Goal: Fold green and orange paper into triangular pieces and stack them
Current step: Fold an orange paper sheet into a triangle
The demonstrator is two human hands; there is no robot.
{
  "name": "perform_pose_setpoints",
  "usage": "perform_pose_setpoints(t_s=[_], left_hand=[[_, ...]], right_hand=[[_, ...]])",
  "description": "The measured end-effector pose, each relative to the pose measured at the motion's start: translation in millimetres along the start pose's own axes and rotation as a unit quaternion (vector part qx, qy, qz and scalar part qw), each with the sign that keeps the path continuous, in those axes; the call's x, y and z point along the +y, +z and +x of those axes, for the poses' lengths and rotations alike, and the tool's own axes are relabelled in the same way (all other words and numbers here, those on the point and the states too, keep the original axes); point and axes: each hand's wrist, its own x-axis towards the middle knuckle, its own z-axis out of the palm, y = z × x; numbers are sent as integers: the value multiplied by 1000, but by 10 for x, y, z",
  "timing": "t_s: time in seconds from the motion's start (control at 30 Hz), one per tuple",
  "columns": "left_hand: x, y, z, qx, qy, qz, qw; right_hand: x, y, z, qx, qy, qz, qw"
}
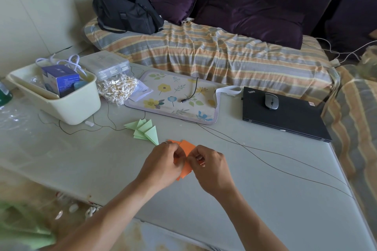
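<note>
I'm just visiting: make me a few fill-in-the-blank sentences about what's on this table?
Both hands, left hand and right hand, pinch the ____ paper.
The folded triangles lying beyond the hands are ____.
The mouse sits on the closed ____.
The cotton swabs lie beside the cream ____.

Missing: orange; green; laptop; bin

My hands cover the middle of the folded orange paper piece (186, 147), so its fold lines there can't be made out. A blurred green paper mass (22, 228) is cut off at the lower left edge. The print on the blue cardboard box (61, 81) is too small to read.
</note>
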Motion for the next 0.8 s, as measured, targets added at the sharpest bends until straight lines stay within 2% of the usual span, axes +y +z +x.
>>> perform_pose_setpoints(t_s=[0.33,0.53,0.8], left_hand=[[-33,1,23,16,7,10,1000],[-31,4,1,-14,15,2,1000],[-45,-12,19,15,19,-5,1000]], right_hand=[[0,1,8,-6,23,13,1000],[17,25,8,-11,14,12,1000],[44,-3,37,-6,39,9,999]])
